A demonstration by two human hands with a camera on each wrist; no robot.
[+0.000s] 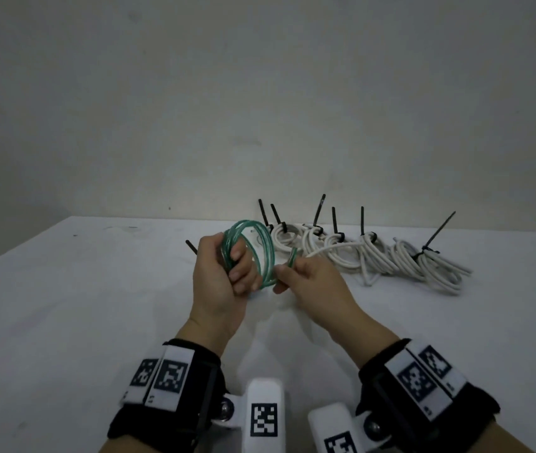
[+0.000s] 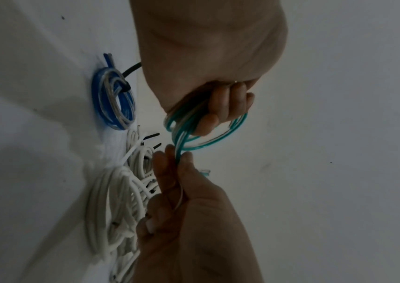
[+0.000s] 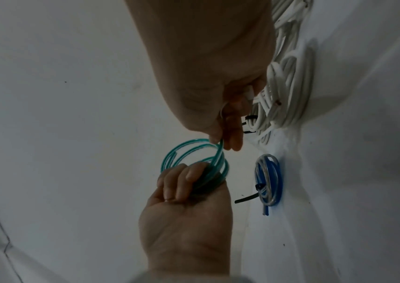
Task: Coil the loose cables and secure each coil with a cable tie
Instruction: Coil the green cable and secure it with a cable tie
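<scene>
The left hand (image 1: 224,282) curls its fingers around the green cable (image 1: 261,246), holding several loops above the table (image 1: 64,305). At its 3 o'clock, the right hand (image 1: 312,282) pinches the cable's free tail. To finish well, I'd lay that tail flush onto the loops, keeping them equal, before fetching a tie. The tied white coils (image 1: 374,256) lie at 1 o'clock. Only the wrist views show the tied blue coil (image 2: 114,99), hidden from the head camera.
</scene>
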